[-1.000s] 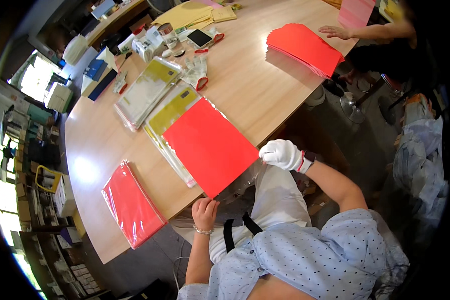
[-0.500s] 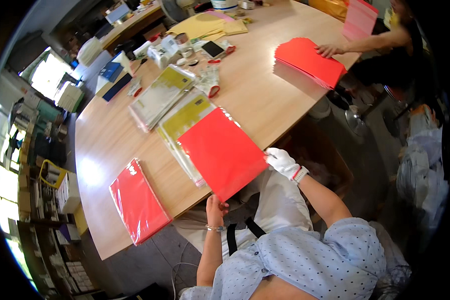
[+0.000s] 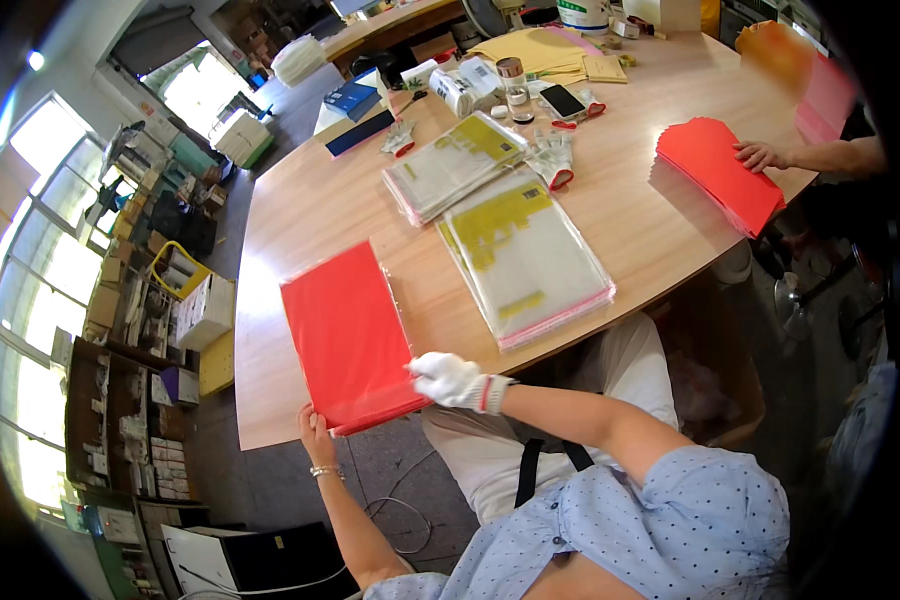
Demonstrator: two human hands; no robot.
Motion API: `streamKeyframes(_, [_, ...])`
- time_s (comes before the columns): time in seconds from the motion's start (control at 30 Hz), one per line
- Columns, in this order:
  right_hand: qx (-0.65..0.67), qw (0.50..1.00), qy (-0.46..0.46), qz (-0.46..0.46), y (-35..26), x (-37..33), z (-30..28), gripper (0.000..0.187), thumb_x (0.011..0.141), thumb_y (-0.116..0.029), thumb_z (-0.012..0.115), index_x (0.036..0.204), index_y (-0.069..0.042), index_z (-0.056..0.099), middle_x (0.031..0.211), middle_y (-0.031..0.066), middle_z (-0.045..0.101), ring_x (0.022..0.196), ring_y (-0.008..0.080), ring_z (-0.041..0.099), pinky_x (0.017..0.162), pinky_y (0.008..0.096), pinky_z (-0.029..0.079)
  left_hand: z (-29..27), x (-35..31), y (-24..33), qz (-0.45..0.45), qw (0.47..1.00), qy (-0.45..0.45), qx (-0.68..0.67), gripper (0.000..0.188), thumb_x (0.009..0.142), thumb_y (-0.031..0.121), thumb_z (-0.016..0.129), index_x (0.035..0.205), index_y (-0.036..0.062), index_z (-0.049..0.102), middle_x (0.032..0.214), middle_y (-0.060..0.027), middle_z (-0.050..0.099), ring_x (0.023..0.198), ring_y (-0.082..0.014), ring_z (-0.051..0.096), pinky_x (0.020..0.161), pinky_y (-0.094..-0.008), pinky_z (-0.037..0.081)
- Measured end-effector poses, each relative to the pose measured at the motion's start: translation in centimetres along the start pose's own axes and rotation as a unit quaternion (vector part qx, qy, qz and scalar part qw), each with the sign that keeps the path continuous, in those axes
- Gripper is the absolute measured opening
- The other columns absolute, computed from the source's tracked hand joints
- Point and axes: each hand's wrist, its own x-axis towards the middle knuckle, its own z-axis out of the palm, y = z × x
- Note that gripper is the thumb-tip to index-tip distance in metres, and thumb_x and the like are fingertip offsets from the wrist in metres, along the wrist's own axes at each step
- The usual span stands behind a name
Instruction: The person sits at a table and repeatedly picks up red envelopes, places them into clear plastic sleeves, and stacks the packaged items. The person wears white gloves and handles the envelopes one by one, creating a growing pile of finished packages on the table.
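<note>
A red sheet in a clear plastic sleeve (image 3: 345, 330) lies over the pile of similar red sheets at the table's left front. My bare left hand (image 3: 315, 428) pinches its near left corner. At its near right edge is my right hand (image 3: 452, 381) in a white knit glove, its fingertips closed on the edge and slightly blurred. To the right rests a pile of clear plastic sleeves (image 3: 535, 265) with yellow-green print, and a second pile of sleeves (image 3: 450, 170) lies behind it.
Another person's hand (image 3: 760, 155) rests on a fanned stack of red sheets (image 3: 715, 165) at the right. Farther back are a phone (image 3: 563, 101), a glass jar (image 3: 515, 88), spare gloves (image 3: 552, 155), yellow sheets (image 3: 540, 52) and a blue box (image 3: 351, 100). A cable (image 3: 400, 500) trails on the floor.
Both hands have carried the red sheet leftward from over the plastic sleeves onto the red pile. The sleeves beneath are now uncovered. My view has turned left.
</note>
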Motion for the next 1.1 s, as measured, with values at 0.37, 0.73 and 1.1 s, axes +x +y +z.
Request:
streamKeyframes(0.37, [-0.277,0.941,-0.192,-0.021,0.1,2.5,2.7,0.022,0.083,-0.024,0.050,0.087,-0.009,0.064,0.081,0.0146,0.065,0.077,0.0300,0.065,0.064,0.0441,0.051,9.1,3.4,5.5,-0.010,0.898,-0.208,0.387,0.057,0.092,0.031,0.043,0.144,0.0180,0.025,0.152,-0.0012,0.015,0.140,-0.0296,0.011,0.102,-0.0656,0.015])
streamKeyframes(0.73, [-0.104,0.953,0.256,0.123,6.3,-14.3,-28.8,0.014,0.082,-0.015,0.060,0.089,-0.003,0.062,0.079,0.0114,0.063,0.076,0.0241,0.061,0.071,0.0312,0.049,9.9,2.8,4.6,0.032,0.914,-0.111,0.389,0.060,0.093,0.046,0.035,0.144,0.0163,0.025,0.152,-0.0040,0.017,0.141,-0.0290,0.010,0.106,-0.0613,0.007])
streamKeyframes(1.1, [-0.389,0.666,0.417,0.481,19.0,-22.4,-60.9,0.061,0.080,-0.042,0.053,0.125,-0.001,0.045,0.126,0.0248,0.048,0.118,0.0365,0.047,0.098,0.0411,0.037,8.8,1.5,15.1,0.259,0.925,0.000,0.278,0.059,0.079,0.027,0.063,0.129,0.0006,0.044,0.129,-0.0224,0.048,0.119,-0.0407,0.044,0.098,-0.0498,0.037])
